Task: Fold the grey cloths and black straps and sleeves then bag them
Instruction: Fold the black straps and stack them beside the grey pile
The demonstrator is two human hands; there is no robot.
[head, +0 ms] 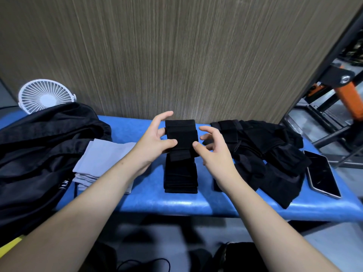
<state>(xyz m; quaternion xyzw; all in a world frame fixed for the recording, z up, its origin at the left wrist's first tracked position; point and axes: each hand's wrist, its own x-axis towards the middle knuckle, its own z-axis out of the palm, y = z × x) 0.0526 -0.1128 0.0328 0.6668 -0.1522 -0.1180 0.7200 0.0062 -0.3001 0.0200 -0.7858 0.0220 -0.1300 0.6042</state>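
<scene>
Folded black strap (180, 134) above the bench (176, 205), long axis pointing away, left hand (157, 138) and right hand (214, 148) pinching its side edges, black bag (39, 144) lettering unreadable

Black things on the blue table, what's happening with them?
A person is folding them. The left hand grips a folded black strap and the right hand pinches its other edge, above a stack of folded black pieces. Folded grey cloths lie to its left beside a black bag; an unfolded black pile waits on the right.
</scene>
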